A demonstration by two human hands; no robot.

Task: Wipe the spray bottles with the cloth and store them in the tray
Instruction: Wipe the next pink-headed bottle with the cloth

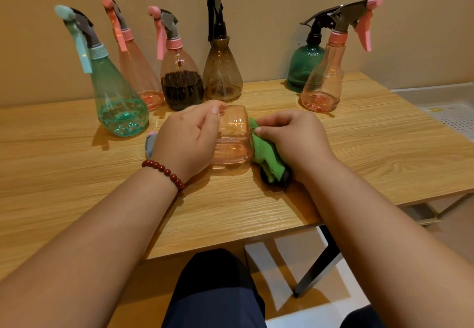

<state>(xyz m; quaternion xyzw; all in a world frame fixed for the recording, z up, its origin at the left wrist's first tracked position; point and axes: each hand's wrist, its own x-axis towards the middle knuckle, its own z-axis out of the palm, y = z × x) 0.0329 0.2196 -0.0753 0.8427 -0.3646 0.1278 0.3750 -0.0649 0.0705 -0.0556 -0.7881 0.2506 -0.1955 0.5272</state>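
The left hand (189, 135) curls over a clear pink spray bottle (233, 143) that lies on its side on the wooden table (77, 173). The bottle's spray head (151, 143) pokes out just left of that hand. The right hand (295, 137) pinches a green cloth (266, 153) and holds it against the bottle's right end, between the two hands. Something dark lies under the cloth's near end; I cannot tell what it is.

Beyond the left hand four bottles stand close together. From the left they are a teal bottle (115, 96), a pale pink bottle (138, 71) behind it, a pink bottle holding dark liquid (180, 81) and a smoky brown bottle (221, 71). The last two stand just past the left fingertips. Beyond the right hand and well apart from it stand a squat green bottle (304, 68) and a slim pink bottle (324, 81) in front of it. Bare wood lies between these two groups, straight beyond the cloth.

Bare wood also runs from the right hand to the table's right edge. Past that edge, far right of the right hand, is a white perforated tray (456, 119). The near edge passes under both forearms, with a black table leg (320, 263) below it. A beige wall (256, 7) rises right behind the bottles. A red bead bracelet (164, 171) circles the left wrist.
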